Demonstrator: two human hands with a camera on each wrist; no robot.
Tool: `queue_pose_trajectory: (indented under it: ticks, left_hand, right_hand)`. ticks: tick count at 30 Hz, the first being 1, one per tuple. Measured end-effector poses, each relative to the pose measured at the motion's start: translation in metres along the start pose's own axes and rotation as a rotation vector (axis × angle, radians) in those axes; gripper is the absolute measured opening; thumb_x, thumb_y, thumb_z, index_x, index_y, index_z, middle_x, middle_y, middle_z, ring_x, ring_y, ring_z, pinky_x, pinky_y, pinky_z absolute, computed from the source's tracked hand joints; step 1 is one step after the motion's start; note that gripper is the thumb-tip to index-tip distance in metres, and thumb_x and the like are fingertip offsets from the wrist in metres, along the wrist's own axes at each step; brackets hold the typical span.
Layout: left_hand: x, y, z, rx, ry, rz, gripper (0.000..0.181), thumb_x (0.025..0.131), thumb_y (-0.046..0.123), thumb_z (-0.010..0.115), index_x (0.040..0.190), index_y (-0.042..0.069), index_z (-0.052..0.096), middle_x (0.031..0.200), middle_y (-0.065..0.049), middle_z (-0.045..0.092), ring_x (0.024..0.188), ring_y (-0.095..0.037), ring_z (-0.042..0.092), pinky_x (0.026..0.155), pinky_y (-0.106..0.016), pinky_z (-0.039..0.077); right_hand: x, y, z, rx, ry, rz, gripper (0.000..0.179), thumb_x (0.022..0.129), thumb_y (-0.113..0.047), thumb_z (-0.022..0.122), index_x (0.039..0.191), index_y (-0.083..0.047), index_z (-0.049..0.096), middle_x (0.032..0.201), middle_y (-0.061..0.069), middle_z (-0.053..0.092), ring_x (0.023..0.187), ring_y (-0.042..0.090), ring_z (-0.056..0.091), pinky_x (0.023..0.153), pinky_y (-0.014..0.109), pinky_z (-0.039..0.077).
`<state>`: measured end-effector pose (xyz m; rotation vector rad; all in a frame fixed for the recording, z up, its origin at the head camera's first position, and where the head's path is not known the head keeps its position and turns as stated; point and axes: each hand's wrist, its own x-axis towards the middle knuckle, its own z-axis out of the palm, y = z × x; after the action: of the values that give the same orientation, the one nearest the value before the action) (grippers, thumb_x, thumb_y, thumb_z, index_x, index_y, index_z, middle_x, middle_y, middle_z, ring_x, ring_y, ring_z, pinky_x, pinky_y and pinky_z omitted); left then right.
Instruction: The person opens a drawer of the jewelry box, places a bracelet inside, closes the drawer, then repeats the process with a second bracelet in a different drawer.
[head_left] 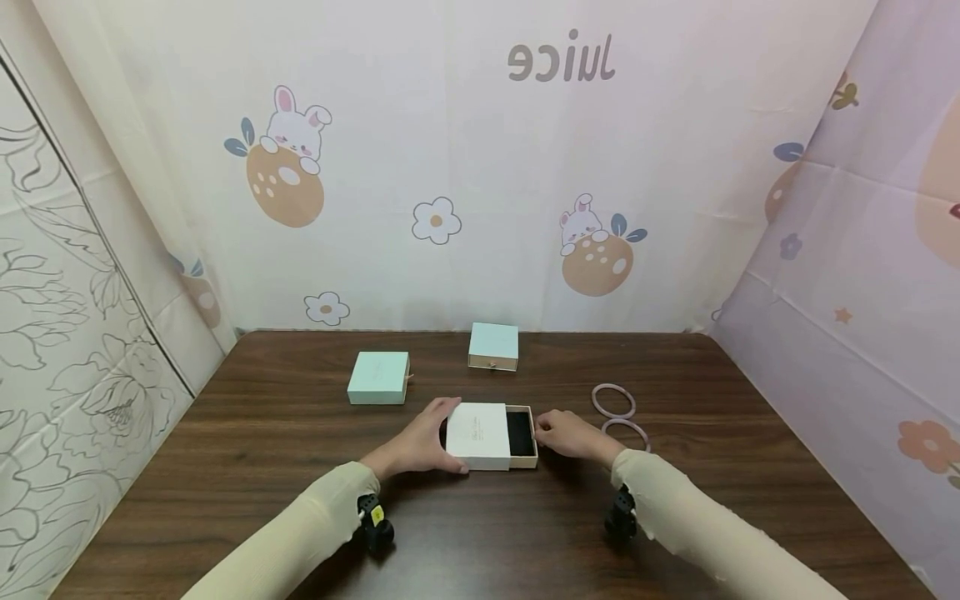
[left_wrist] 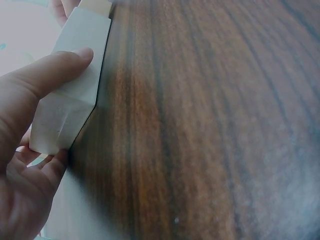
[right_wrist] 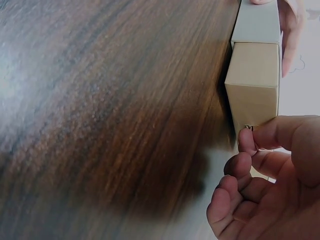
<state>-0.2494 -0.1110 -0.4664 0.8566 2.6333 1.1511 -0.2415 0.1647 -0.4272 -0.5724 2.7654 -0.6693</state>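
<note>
A white slide-out gift box lies on the table with its drawer partly out to the right, showing a black lining. My left hand grips the box's outer sleeve from the left. In the left wrist view, the thumb presses along the sleeve's near side, other fingers across its far side. My right hand is at the drawer's front face. There, the right wrist view shows thumb and forefinger pinching a small pull, mostly hidden by the fingertips; the other fingers are curled.
Behind the left hand sits a mint box with a small pull on its right side. A second mint box stands near the table's back edge. Two pinkish rings lie close behind the right hand. Printed curtains border the table.
</note>
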Motion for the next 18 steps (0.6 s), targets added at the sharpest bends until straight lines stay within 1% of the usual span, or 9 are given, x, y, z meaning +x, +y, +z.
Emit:
queue_pose_trajectory:
  ticks: [5, 18]
  left_hand:
    - [0.0005, 0.0000, -0.0003, 0.000, 0.004, 0.000, 0.109, 0.065, 0.035, 0.087, 0.148, -0.002, 0.026, 0.142, -0.017, 0.034, 0.123, -0.029, 0.041, 0.099, -0.046, 0.036]
    - [0.0001, -0.0008, 0.0011, 0.001, 0.003, -0.009, 0.108, 0.065, 0.035, 0.087, 0.148, -0.001, 0.027, 0.143, -0.017, 0.034, 0.123, -0.028, 0.042, 0.099, -0.046, 0.036]
  right_hand:
    - [-0.0007, 0.0014, -0.0013, 0.004, -0.001, -0.004, 0.023, 0.092, -0.009, 0.050, 0.069, -0.010, 0.052, 0.060, -0.003, 0.043, 0.054, 0.011, 0.039, 0.054, 0.027, 0.032]
    - [-0.0031, 0.0028, -0.0023, 0.002, -0.007, 0.033, 0.023, 0.093, -0.011, 0.052, 0.070, -0.009, 0.054, 0.061, -0.003, 0.044, 0.055, 0.012, 0.040, 0.054, 0.027, 0.032]
